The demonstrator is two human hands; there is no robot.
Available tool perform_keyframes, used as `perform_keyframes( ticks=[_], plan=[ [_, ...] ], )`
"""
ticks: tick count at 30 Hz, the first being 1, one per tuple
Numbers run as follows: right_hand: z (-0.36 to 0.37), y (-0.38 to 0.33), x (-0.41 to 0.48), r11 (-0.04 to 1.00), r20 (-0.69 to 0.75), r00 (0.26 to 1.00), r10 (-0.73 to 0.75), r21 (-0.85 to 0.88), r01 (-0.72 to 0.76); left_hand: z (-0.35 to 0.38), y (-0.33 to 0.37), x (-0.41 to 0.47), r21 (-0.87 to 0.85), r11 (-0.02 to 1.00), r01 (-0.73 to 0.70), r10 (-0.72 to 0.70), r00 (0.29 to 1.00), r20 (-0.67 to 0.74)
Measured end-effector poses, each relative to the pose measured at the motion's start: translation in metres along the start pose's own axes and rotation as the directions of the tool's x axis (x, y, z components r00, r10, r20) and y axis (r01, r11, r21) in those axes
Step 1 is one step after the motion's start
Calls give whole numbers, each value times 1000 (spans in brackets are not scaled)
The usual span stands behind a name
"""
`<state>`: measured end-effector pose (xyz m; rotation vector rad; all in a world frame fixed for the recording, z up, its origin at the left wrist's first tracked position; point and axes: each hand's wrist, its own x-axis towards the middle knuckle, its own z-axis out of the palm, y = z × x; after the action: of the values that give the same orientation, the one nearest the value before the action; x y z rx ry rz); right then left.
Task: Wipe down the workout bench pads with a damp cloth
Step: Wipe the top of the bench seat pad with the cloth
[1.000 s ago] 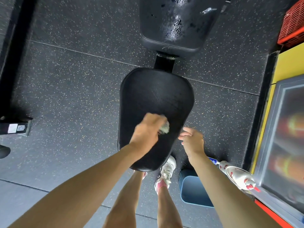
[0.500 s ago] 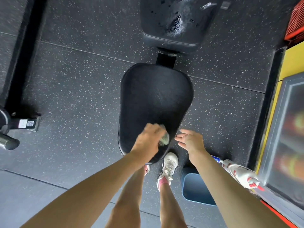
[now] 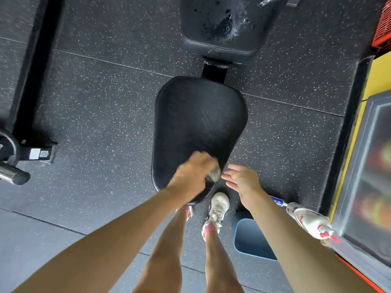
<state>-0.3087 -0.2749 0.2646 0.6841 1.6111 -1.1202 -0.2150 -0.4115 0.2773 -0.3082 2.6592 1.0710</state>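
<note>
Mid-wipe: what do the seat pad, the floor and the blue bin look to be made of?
Seat pad: likely black vinyl or faux leather, given its fine grain and soft sheen.
Floor: apparently rubber gym tiles; matte black, pale speckles, straight seams.
Blue bin: probably plastic; smooth matte walls, thin rim.

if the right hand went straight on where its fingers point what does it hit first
Most likely the crumpled pale cloth gripped by the left hand at the edge of the black padded bench seat; the open right hand points at it, though depth is unclear.
</note>
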Motion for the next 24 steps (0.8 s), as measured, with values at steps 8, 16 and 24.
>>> perform_keyframes(
  ticks=[8,16,24],
  plan=[
    [7,-2,1,999,-53,998,-15,-51,12,-18,-18,29,49,965,259,-246,951,-187],
    [7,-3,-6,999,-41,999,-3,-37,1,-37,-43,14,-60,953,298,-298,873,-387],
    [7,6,-8,1000,-36,999,9,-1,-9,13,1,-11,28,997,-78,73,987,144]
  ],
)
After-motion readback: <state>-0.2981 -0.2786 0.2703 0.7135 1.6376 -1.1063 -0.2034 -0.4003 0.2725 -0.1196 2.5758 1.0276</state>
